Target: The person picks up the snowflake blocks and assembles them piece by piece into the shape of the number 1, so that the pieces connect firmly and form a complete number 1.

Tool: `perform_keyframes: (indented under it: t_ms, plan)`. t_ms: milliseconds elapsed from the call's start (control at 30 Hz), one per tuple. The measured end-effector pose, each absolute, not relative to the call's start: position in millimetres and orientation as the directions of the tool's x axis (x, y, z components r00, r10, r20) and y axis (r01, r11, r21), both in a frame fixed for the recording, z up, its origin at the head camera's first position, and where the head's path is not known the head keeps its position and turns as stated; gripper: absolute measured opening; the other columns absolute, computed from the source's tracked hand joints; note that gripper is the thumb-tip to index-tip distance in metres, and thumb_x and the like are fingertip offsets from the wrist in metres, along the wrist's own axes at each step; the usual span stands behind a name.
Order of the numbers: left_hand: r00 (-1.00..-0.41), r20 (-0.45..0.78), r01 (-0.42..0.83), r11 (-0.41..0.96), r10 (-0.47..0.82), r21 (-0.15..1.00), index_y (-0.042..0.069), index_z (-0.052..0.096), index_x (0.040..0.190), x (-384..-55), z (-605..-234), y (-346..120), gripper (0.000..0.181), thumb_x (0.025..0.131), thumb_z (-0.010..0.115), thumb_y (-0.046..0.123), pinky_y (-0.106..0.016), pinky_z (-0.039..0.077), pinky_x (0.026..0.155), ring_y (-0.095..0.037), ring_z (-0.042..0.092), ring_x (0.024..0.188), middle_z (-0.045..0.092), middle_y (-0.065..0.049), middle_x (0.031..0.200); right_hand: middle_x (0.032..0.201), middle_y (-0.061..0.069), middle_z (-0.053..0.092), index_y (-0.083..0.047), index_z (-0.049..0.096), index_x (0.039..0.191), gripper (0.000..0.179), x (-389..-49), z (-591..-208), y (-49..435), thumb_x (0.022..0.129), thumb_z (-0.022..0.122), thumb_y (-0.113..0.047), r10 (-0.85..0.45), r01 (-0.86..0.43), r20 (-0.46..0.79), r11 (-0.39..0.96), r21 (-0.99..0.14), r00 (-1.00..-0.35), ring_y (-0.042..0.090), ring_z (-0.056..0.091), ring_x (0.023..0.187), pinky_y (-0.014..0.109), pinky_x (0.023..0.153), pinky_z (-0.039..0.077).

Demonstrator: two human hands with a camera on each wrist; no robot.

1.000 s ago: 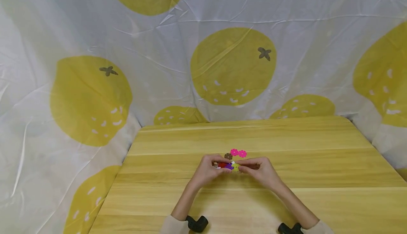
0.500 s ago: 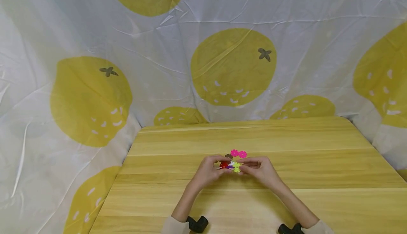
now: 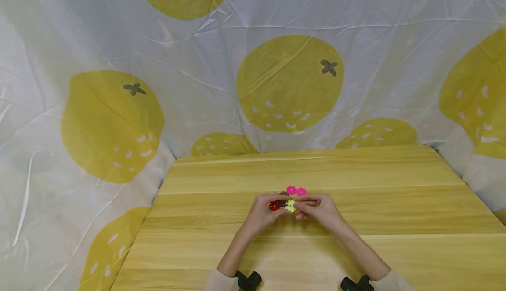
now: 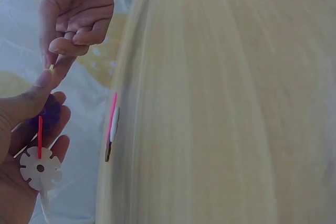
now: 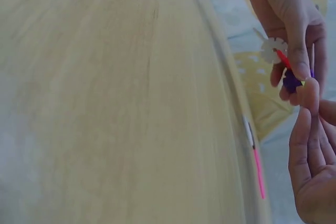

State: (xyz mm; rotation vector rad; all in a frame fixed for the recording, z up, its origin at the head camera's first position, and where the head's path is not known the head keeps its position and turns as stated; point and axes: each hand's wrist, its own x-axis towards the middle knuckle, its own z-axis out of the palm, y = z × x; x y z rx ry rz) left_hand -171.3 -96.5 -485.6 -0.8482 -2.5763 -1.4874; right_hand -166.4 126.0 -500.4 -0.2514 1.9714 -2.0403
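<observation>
Your yellow disc (image 3: pixel 290 206) and red disc (image 3: pixel 274 205) have edged left, either side of the purple disc (image 4: pixel 51 113). Your left hand (image 3: pixel 261 212) grips that, your right hand (image 3: pixel 322 209) pinches the yellow; a skewed push could twist the red one loose.

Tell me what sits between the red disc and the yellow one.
A purple piece lies between the red disc and the yellow disc; the head view shows it.
</observation>
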Motion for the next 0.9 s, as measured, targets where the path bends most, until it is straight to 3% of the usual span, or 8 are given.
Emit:
perform_keyframes:
  t_ms: [233, 467, 667, 900]
  plan:
    - [-0.873, 0.272, 0.438, 0.408, 0.404, 0.801, 0.006, 0.08, 0.113, -173.7, -487.0, -104.1, 0.027, 0.086, 0.082, 0.006, -0.023, 0.059, 0.085, -0.022, 0.073, 0.104, 0.079, -0.009, 0.111, 0.106, 0.018, 0.079, 0.013, 0.065, 0.127, 0.04, -171.1, -500.3, 123.7, 0.102, 0.068, -0.018, -0.275, 0.138, -0.137, 0.013, -0.99, -0.952, 0.015, 0.078, 0.079, 0.032, 0.077, 0.063]
    - [-0.905, 0.218, 0.379, 0.458, 0.366, 0.804, 0.008, 0.08, 0.112, -173.1, -486.6, -116.8, 0.026, 0.086, 0.084, 0.009, -0.024, 0.058, 0.083, -0.02, 0.072, 0.101, 0.079, -0.007, 0.11, 0.103, 0.024, 0.078, 0.013, 0.068, 0.123, 0.034, -180.1, -501.5, 125.6, 0.097, 0.071, -0.008, -0.212, 0.163, -0.181, 0.101, -0.981, -0.96, 0.017, 0.075, 0.076, 0.028, 0.065, 0.062]
    - [-0.918, 0.195, 0.351, 0.479, 0.345, 0.805, 0.008, 0.08, 0.111, -172.6, -489.1, -125.4, 0.026, 0.086, 0.085, 0.01, -0.023, 0.056, 0.081, -0.021, 0.072, 0.1, 0.079, -0.008, 0.111, 0.096, 0.018, 0.077, 0.008, 0.071, 0.123, 0.032, -183.6, -505.8, 120.8, 0.094, 0.074, -0.005, -0.277, 0.114, -0.172, 0.216, -0.97, -0.945, 0.015, 0.07, 0.075, 0.028, 0.063, 0.06]
    - [-0.925, 0.169, 0.326, 0.477, 0.341, 0.816, 0.005, 0.08, 0.109, -171.0, -490.6, -130.6, 0.025, 0.084, 0.086, 0.008, -0.02, 0.056, 0.077, -0.017, 0.072, 0.093, 0.08, -0.01, 0.107, 0.079, 0.009, 0.071, 0.005, 0.074, 0.12, 0.034, -186.9, -505.6, 110.4, 0.088, 0.08, -0.004, -0.263, 0.059, -0.15, 0.325, -0.944, -0.953, 0.013, 0.063, 0.064, 0.025, 0.054, 0.053]
